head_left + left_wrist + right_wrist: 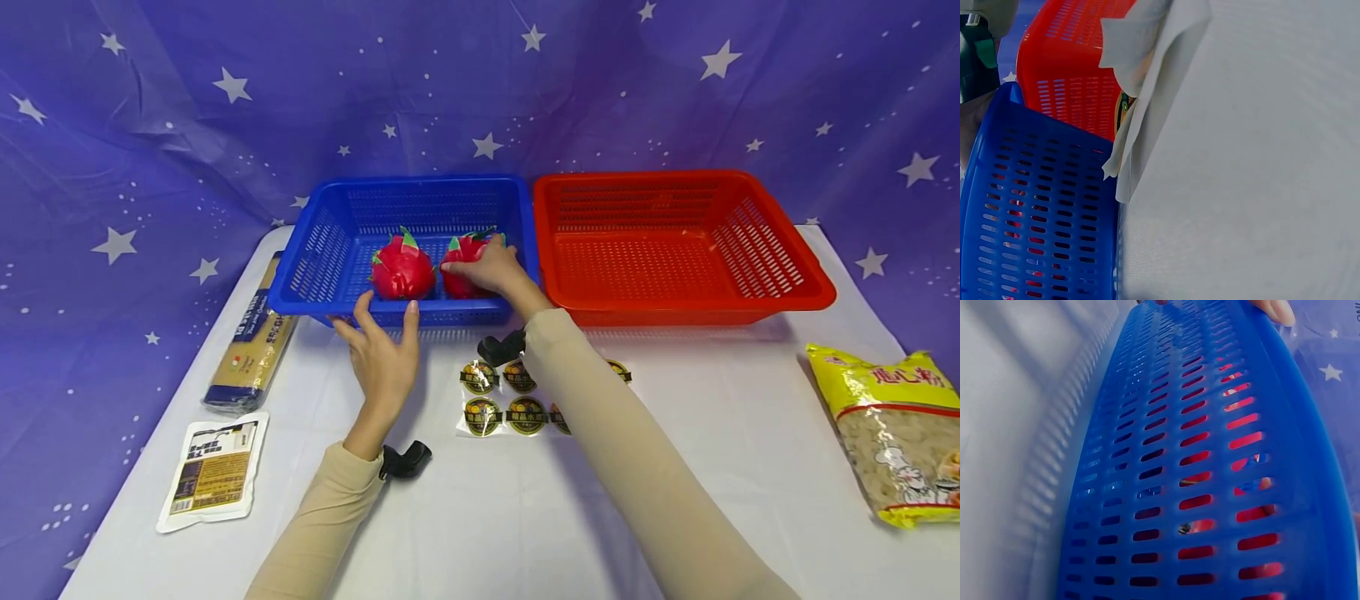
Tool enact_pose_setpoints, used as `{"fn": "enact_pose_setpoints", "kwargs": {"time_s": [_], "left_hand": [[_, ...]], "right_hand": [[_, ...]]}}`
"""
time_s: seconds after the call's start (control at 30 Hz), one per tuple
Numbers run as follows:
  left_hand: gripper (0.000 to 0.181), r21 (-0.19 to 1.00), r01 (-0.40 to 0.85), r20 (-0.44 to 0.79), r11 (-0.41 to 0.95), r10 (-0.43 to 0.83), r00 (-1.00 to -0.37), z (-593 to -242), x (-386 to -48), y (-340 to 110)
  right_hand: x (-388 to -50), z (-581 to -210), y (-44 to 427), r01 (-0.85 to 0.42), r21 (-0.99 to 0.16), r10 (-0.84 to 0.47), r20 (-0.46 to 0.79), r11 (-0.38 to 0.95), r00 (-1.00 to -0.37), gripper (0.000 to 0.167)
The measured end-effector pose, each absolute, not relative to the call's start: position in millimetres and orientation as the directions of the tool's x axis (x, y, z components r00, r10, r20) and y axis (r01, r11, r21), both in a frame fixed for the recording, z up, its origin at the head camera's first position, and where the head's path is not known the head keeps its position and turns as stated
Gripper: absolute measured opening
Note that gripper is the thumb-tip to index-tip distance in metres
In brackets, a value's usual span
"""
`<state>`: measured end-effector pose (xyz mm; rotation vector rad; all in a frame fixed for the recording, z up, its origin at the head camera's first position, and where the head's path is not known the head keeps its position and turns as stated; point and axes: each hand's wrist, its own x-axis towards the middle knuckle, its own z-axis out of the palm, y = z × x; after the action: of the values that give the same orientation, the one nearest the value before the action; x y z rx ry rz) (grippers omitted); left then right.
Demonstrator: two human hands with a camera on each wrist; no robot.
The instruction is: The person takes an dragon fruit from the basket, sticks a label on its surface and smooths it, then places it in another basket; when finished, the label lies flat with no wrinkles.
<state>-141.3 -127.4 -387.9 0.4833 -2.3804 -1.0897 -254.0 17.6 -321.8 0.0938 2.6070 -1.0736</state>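
Observation:
Two red dragon fruits with green-tipped scales lie side by side in the blue basket (315, 196). My right hand (487, 268) reaches over the front rim and grips the right dragon fruit (456, 287), covering part of it. The left dragon fruit (402, 268) sits beside it, untouched. My left hand (385, 362) is at the basket's front rim, fingers spread, with fingertips touching the rim. Through the slots of the blue basket wall (1166, 462), red patches show in the right wrist view. The left wrist view shows the blue basket's slotted wall (1041, 206) but not the left hand.
A red basket (686, 317) stands against the blue one's right side. A sheet of round stickers (482, 415) lies in front, partly under my right forearm. Spaghetti (251, 350) and a white pouch (213, 471) lie at left, a yellow bag of pasta (892, 442) at right.

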Motion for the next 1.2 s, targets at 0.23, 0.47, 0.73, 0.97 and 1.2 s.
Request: {"fn": "enact_pose_setpoints", "kwargs": {"time_s": [0.23, 0.47, 0.73, 0.97, 1.2], "left_hand": [[0.071, 0.771, -0.124, 0.268, 0.624, -0.496, -0.826, -388.2, -141.3, -128.0], [0.07, 0.768, -0.125, 0.274, 0.629, -0.499, -0.822, -388.8, -141.2, -128.4], [0.07, 0.754, -0.104, 0.31, 0.649, -0.491, -0.814, -388.6, -141.1, -128.5], [0.069, 0.74, -0.105, 0.323, 0.664, -0.488, -0.811, -387.7, -140.9, -129.2], [0.068, 0.733, -0.1, 0.337, 0.673, -0.487, -0.806, -389.4, -141.1, -128.9]], "right_hand": [[-257.0, -320.9, 18.2, 0.284, -0.721, -0.065, -0.414, 0.632, -0.908, 0.115], [-256.5, -320.2, 17.7, 0.306, -0.71, -0.07, -0.447, 0.634, -0.892, 0.112], [-254.6, -319.8, 17.9, 0.305, -0.699, -0.07, -0.453, 0.646, -0.889, 0.108], [-256.2, -320.8, 18.0, 0.3, -0.711, -0.085, -0.451, 0.636, -0.889, 0.109], [-255.4, -321.7, 18.3, 0.291, -0.733, -0.073, -0.421, 0.615, -0.904, 0.112]]}}
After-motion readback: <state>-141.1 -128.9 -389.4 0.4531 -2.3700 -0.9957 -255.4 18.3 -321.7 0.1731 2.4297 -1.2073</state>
